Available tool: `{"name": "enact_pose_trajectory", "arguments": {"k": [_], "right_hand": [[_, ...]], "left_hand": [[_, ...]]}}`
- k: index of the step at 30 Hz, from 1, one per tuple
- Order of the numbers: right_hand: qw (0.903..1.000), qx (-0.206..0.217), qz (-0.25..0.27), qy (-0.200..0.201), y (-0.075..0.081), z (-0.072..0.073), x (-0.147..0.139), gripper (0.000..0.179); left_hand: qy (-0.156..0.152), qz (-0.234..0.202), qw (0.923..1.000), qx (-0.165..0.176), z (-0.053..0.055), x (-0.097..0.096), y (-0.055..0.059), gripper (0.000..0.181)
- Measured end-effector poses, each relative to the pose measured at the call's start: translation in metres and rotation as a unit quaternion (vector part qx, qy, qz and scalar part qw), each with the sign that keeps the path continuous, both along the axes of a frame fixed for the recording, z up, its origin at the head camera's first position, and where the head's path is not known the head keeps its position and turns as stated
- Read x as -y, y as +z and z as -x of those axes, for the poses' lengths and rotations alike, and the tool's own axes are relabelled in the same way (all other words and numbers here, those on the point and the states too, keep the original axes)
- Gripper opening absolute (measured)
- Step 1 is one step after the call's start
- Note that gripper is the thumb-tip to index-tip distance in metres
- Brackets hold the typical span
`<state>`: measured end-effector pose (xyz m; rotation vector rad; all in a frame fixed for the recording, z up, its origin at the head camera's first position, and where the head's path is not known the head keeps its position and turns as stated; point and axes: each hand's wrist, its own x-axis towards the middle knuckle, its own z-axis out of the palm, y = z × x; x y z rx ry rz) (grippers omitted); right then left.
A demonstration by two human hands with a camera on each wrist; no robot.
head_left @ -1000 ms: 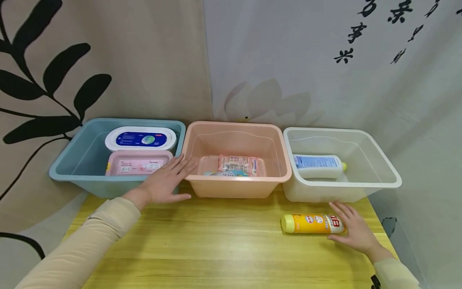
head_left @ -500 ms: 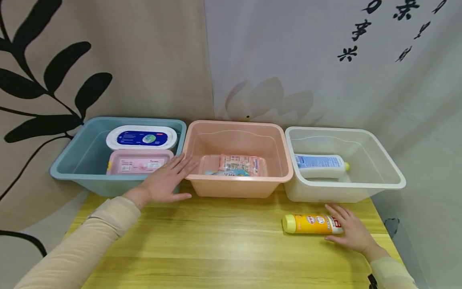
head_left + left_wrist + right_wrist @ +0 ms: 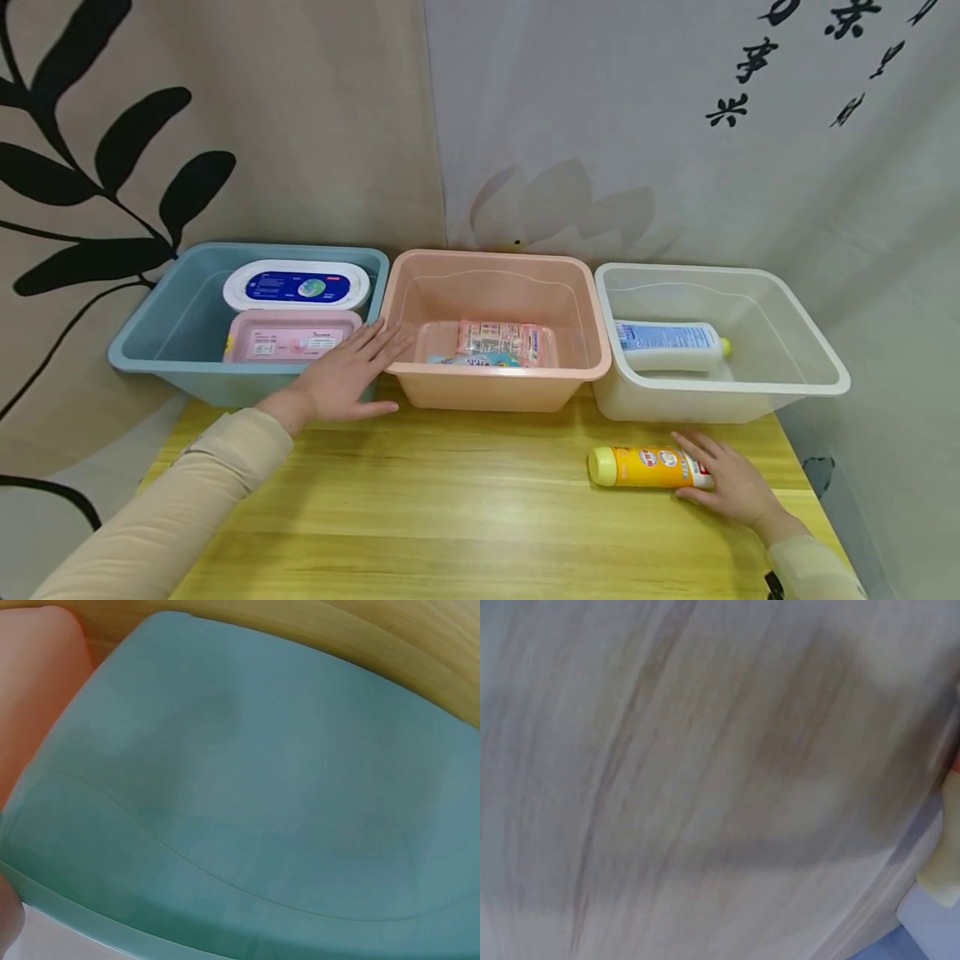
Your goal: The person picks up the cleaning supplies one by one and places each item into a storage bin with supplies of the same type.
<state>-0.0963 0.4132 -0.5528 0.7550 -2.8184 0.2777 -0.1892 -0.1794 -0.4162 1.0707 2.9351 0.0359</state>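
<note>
- On the right side of the table, well in front of me, I am seeing the yellow bottle lying on its side, cap pointing left, before the white bin.
- Around its right end the right grip is standing wide, thumb on the near side, fingers reaching over the far side; I am not able to tell how firmly they are touching.
- For taking hold, I am judging that thumb and fingers should be closing evenly, since a round body may roll; nearer the middle, the cap end would be drooping less.
- That hand is hiding the bottle's right end and part of its label; the right wrist view is giving mostly blurred wood, with a cut-off pale shape I am failing to identify.
- Farther left, the left grip is lying flat, fingers straight, across the neighbouring rims of the blue bin and the peach bin; I would be keeping it light so neither is tipping.
- Inside the peach bin, the front wall is partly hiding a blue packet beside a pink one.
</note>
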Motion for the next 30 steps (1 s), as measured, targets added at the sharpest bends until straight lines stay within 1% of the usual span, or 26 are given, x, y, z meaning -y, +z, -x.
{"name": "enact_pose_trajectory", "arguments": {"k": [6, 12, 19, 25, 30], "right_hand": [[0.9998, -0.011, -0.016, -0.005, 0.005, -0.001, 0.003, 0.076], [0.9998, 0.006, -0.003, -0.017, 0.013, -0.009, 0.01, 0.068], [0.9993, -0.019, 0.008, -0.03, 0.022, -0.019, 0.015, 0.066], [0.9989, -0.004, 0.022, -0.042, 0.029, -0.023, 0.016, 0.063], [0.998, 0.013, 0.025, -0.057, 0.04, -0.023, 0.019, 0.062]], "left_hand": [[0.001, 0.004, 1.0, -0.008, 0.0, 0.001, 0.001, 0.094], [-0.003, 0.005, 1.0, -0.008, 0.0, 0.0, 0.001, 0.094], [-0.006, 0.005, 0.9999, -0.013, 0.001, 0.0, -0.002, 0.093], [-0.012, 0.0, 0.9998, -0.016, 0.001, 0.0, -0.003, 0.093], [-0.011, 0.005, 0.9998, -0.015, 0.001, 0.0, -0.003, 0.093]]}}
